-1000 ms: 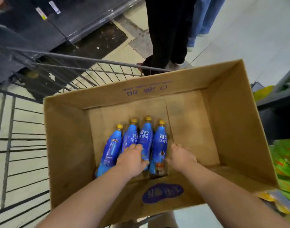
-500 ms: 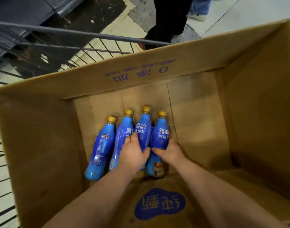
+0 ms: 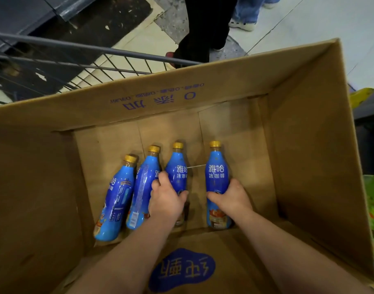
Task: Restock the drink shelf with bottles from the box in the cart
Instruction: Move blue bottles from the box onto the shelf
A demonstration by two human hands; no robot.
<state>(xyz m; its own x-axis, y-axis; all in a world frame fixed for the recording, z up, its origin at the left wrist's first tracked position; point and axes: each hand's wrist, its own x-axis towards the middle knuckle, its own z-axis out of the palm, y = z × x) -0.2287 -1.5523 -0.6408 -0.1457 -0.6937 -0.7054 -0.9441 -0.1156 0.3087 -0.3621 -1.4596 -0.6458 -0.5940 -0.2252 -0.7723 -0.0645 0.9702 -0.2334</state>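
Bottles (image 3: 146, 187) lie along the box (image 3: 309, 145) floor's near edge. The right hand (image 3: 230, 200), curled round the rightmost bottle (image 3: 217, 177), has drawn it aside; the left hand (image 3: 166, 200) grips its neighbour (image 3: 177, 172). Lifting seems next.

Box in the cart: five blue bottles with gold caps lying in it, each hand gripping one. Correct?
Not quite. The head view shows four blue bottles in the box, not five. The rest holds: gold caps, lying in it, the left hand gripping one and the right hand another.
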